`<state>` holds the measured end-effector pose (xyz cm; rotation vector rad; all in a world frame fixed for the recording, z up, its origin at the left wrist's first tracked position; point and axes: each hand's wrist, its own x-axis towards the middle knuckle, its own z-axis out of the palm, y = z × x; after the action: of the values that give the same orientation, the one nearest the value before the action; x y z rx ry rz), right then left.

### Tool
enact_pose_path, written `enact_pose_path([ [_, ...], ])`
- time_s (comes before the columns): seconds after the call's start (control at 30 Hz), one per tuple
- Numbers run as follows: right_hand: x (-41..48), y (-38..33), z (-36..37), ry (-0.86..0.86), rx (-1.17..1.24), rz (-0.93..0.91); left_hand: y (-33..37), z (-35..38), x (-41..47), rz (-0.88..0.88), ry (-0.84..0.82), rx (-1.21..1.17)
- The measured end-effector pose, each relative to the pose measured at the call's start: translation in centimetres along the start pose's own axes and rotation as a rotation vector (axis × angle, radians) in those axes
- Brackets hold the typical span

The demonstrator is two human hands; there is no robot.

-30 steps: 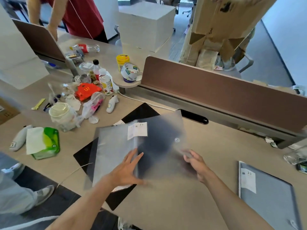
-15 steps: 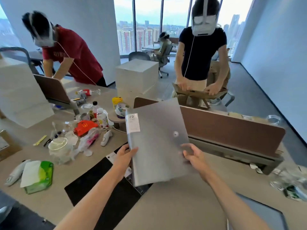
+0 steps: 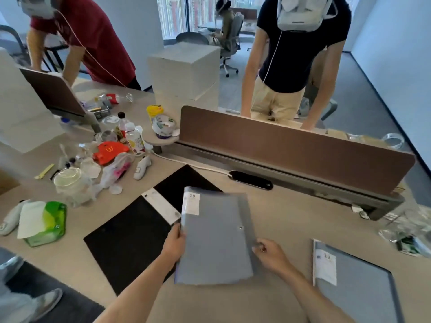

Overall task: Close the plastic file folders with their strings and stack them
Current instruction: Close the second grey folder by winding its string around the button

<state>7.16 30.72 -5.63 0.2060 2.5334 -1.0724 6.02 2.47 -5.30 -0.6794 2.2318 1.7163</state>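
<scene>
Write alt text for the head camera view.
Two bare hands, left hand and right hand, hold a closed grey translucent plastic file folder above a beige desk. A second grey plastic folder lies flat at right, a black mat at left.

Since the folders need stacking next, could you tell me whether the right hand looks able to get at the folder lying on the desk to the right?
Probably yes: the second folder lies flat beside the right hand with bare desk between, though that hand grips the held folder.
</scene>
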Motion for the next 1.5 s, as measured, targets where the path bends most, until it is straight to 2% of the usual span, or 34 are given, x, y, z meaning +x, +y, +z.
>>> enact_pose_path([
  [0.1, 0.9, 3.2, 2.7, -0.083, -0.146, 0.077, -3.3, -0.1, 1.5, -0.034, -0.021, 0.173],
  [0.2, 0.4, 3.9, 3.2, -0.094, -0.195, 0.110, -5.2, -0.7, 2.3, 0.040, -0.085, 0.271],
  [0.37, 0.0, 3.7, 2.3, 0.059, -0.199, 0.160, -5.5, -3.3, 3.7, 0.040, -0.191, 0.316],
  [0.43, 0.0, 2.8, 1.7, 0.075, -0.248, 0.160, -5.2, -4.2, 4.4, 0.092, -0.223, 0.396],
  [0.53, -0.5, 0.7, 1.2, 0.017, -0.353, 0.129, -5.3, -4.5, 4.7, 0.278, -0.214, 0.740],
  [0.6, -0.9, -0.7, 1.2, 0.018, -0.356, 0.110, -5.3, -4.3, 4.8, 0.495, -0.196, 0.996],
  [0.73, -1.9, -2.5, 1.7, 0.049, -0.290, 0.070, -5.9, -1.8, 4.0, 0.802, -0.490, 1.212],
  [0.77, -2.2, -2.6, 1.8, 0.054, -0.265, 0.069, -6.0, -0.8, 3.6, 0.839, -0.566, 1.292],
  [0.87, -2.6, -2.2, 1.8, 0.067, -0.164, 0.065, -6.5, 2.3, 2.6, 0.933, -0.653, 1.409],
  [1.0, -2.5, 0.0, 1.5, 0.146, -0.002, 0.090, -7.7, 4.5, 2.2, 0.990, -0.637, 1.488],
  [1.13, -1.3, 1.8, 0.0, 0.227, 0.085, 0.129, -6.6, 4.6, 2.0, 0.881, -0.651, 1.567],
  [1.2, -0.7, 2.4, -1.2, 0.244, 0.166, 0.102, -6.5, 4.7, 1.3, 0.856, -0.698, 1.497],
  [1.33, -0.5, 3.6, -3.6, 0.293, 0.258, 0.096, -4.9, 5.6, -0.4, 0.652, -0.736, 1.508],
  [1.4, -0.6, 4.5, -4.4, 0.245, 0.248, 0.084, -4.6, 6.6, -1.0, 0.578, -0.748, 1.494],
  [1.5, -0.9, 5.3, -4.5, 0.028, 0.029, 0.043, -4.4, 7.9, -1.9, 0.513, -0.695, 1.480],
])
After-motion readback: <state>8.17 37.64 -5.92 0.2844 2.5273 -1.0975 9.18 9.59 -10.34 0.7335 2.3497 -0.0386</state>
